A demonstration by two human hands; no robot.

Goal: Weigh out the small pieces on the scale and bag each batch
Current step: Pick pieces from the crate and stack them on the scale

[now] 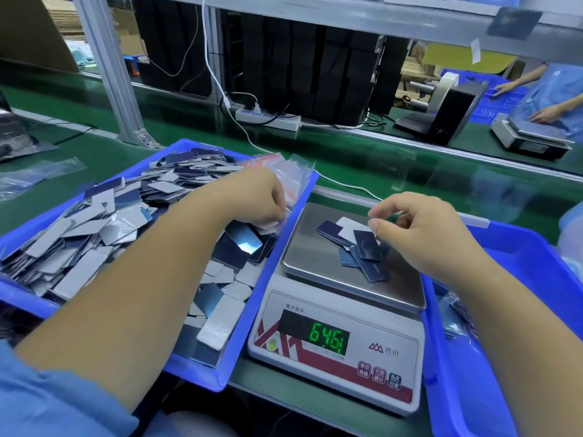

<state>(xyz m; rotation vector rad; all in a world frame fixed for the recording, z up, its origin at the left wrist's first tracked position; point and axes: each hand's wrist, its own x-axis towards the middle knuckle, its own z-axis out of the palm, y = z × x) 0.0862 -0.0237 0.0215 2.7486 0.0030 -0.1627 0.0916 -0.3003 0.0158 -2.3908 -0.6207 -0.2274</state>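
A digital scale (339,342) sits in front of me, its green display reading 64.61. On its steel pan (309,250) lies a small heap of dark blue and white pieces (362,244). My right hand (422,231) hovers just above that heap with fingers curled and apart, holding nothing I can see. My left hand (252,197) reaches into the blue tray (277,279) on the left, fingers closed on a small stack of pieces at the tray's right side. The tray is full of loose blue and grey pieces (94,234). Clear zip bags (293,175) lie at its far right corner.
A second blue tray (504,310) stands right of the scale with some bagged items. A white cable and a power strip (268,118) run behind. Another person works at a second scale (530,137) at the far right. Clear bags (38,175) lie far left on the green belt.
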